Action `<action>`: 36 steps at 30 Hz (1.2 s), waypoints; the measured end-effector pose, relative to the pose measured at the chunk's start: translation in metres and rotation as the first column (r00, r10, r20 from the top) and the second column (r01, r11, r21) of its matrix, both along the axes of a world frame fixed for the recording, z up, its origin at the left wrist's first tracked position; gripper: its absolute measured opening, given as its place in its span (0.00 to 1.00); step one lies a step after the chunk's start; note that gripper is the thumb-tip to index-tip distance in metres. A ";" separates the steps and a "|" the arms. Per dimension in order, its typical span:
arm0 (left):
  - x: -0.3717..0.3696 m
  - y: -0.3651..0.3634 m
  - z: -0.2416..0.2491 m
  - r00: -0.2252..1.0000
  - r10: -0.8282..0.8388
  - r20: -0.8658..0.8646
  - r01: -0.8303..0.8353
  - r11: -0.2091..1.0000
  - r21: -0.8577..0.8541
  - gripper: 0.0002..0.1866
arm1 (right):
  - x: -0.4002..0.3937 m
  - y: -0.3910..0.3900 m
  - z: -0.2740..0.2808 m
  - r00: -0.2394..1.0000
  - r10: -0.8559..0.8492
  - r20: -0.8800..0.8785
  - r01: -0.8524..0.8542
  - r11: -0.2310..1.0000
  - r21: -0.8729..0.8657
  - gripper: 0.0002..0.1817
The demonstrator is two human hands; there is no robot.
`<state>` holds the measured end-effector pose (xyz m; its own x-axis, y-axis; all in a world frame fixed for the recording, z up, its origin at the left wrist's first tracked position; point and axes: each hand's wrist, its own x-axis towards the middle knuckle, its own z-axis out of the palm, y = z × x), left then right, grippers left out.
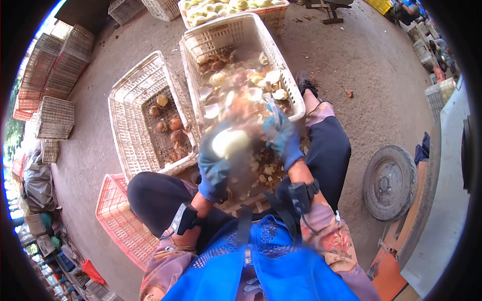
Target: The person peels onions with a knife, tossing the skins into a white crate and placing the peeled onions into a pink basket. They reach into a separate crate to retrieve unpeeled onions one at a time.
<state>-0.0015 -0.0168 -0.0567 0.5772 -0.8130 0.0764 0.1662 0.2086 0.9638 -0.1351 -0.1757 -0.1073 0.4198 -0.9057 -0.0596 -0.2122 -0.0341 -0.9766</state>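
Observation:
My left hand [213,163], in a blue-green glove, is closed around a peeled pale onion [231,143]. Opposite it, my right hand [283,136], gloved the same way, has its fingers curled around a narrow light-coloured tool [271,106]; blur hides what kind it is. Both hands are over the near end of a white plastic crate [296,95] that holds onion skins and peeled pieces [255,94], partly smeared by motion. To the left, several unpeeled brown onions [175,124] lie in a second white crate [131,131].
Behind the middle crate stands another crate full of peeled onions [221,9]. A pink crate [123,220] is beside my left leg. Stacked crates [55,65] line the left side. A wheel [390,183] and a metal panel [437,200] are at the right.

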 end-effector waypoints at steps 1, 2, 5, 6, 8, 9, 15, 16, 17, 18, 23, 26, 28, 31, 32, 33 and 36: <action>0.002 0.000 -0.005 0.999 -0.009 0.031 0.010 0.999 -0.033 0.32 | -0.004 0.008 -0.009 0.978 0.054 0.201 -0.068 0.996 0.060 0.13; 0.003 0.000 -0.008 0.998 -0.017 0.063 0.021 0.998 -0.066 0.33 | -0.003 0.021 0.054 0.892 0.080 0.445 -0.258 0.898 0.356 0.11; 0.005 -0.006 -0.004 0.955 0.010 0.298 0.002 0.999 -0.040 0.33 | 0.000 0.046 0.066 0.935 0.087 0.345 -0.192 0.940 0.281 0.09; 0.007 -0.005 -0.004 0.955 0.010 0.298 0.002 0.999 -0.039 0.33 | 0.000 0.046 0.062 0.968 0.174 0.178 -0.178 0.984 0.003 0.09; 0.011 -0.003 -0.003 0.897 -0.022 0.442 -0.015 0.997 0.079 0.34 | -0.003 0.041 0.068 0.978 0.208 0.026 -0.190 0.931 -0.311 0.11; 0.011 -0.003 -0.005 0.897 -0.023 0.441 -0.014 0.997 0.080 0.34 | -0.005 0.039 0.072 0.973 0.190 -0.129 -0.229 0.776 -0.588 0.14; 0.011 0.000 -0.011 0.860 0.026 0.509 -0.056 0.997 0.043 0.35 | -0.016 0.033 0.086 0.813 0.238 -0.532 -0.545 0.634 -0.549 0.23; 0.013 0.002 -0.010 0.840 0.023 0.542 -0.040 0.999 0.020 0.35 | -0.017 0.032 0.085 0.813 0.237 -0.531 -0.543 0.635 -0.549 0.23; 0.014 0.003 -0.009 0.819 0.022 0.574 -0.024 1.000 -0.004 0.35 | -0.018 0.029 0.083 0.801 0.251 -0.544 -0.567 0.611 -0.553 0.24; 0.014 0.004 -0.010 0.819 0.021 0.574 -0.023 1.000 -0.003 0.35 | -0.019 0.027 0.080 0.787 0.265 -0.557 -0.590 0.586 -0.555 0.24; 0.007 0.004 -0.020 0.732 0.016 0.681 -0.054 0.998 0.035 0.34 | -0.017 0.028 0.065 0.718 0.227 -0.658 -0.626 0.624 -0.468 0.22; 0.003 0.001 -0.018 0.748 0.032 0.663 -0.072 0.997 0.033 0.35 | -0.005 0.037 0.072 0.699 0.197 -0.687 -0.570 0.734 -0.369 0.24; 0.007 0.001 -0.018 0.734 0.030 0.679 -0.076 0.996 0.038 0.35 | -0.001 0.039 0.073 0.700 0.200 -0.686 -0.509 0.813 -0.282 0.27; 0.007 0.000 -0.017 0.731 0.030 0.682 -0.079 0.996 0.041 0.35 | 0.002 0.033 0.052 0.765 0.168 -0.622 -0.468 0.808 -0.358 0.23; 0.006 -0.001 -0.016 0.742 0.033 0.670 -0.080 0.996 0.040 0.35 | 0.002 0.021 0.037 0.843 0.361 -0.398 -0.403 0.915 -0.024 0.20; 0.004 0.000 -0.014 0.742 0.034 0.669 -0.080 0.996 0.039 0.35 | 0.001 0.013 0.024 0.894 0.435 -0.105 -0.382 0.864 0.328 0.17; 0.002 0.001 -0.003 0.934 0.029 0.356 -0.022 0.999 -0.024 0.34 | -0.007 0.017 0.039 0.946 0.249 0.206 -0.319 0.823 0.469 0.19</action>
<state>0.0001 -0.0153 -0.0598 0.5294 -0.7947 0.2969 -0.1931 0.2279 0.9544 -0.1421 -0.1590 -0.0682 0.6893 -0.6108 -0.3896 -0.1382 0.4170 -0.8983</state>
